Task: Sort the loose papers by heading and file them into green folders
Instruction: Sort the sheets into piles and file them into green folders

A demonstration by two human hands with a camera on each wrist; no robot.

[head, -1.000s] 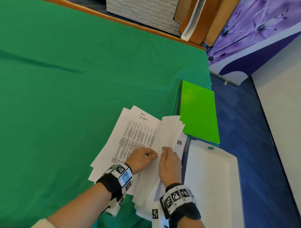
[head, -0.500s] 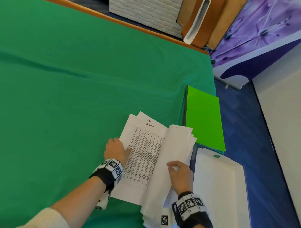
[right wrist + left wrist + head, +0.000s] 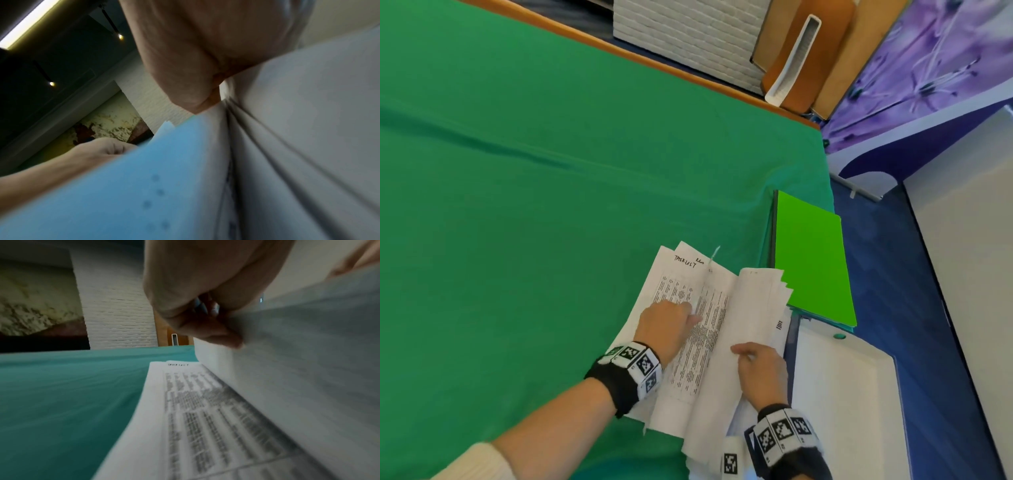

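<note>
Right hand: nearest, on the right side of the paper pile; fingers curled over the raised sheets, thumb pointing left along their edge; in the right wrist view, thumb pressed into the fan of white sheets, gripping them.
Left hand: just left of the right hand, knuckles up on the printed page; in the left wrist view, fingers bent, tips pinching the edge of the lifted sheet.
Wrist bands: black straps with black-and-white marker squares on both wrists.
Loose papers: stack lying near the right edge of the green cloth, opened like a book; left part flat, with columns of small print and a handwritten heading at the top, reading roughly "TASKLIST"; right part lifted and fanned, several corners stepped at the far end.
White tray: right of the papers, touching or just beside them; small green dot on its far rim.
Green folder: bright green, closed, flat, beyond the tray and right of the papers' far end, partly overhanging the table's right edge; darker folder edges visible under it.
Green cloth: covers the table, spreading left and away from the papers; a long shallow crease across it.
Far side: wooden table edge, white brick-pattern panel, brown boards leaning beside it, purple flowered wall at far right.
</note>
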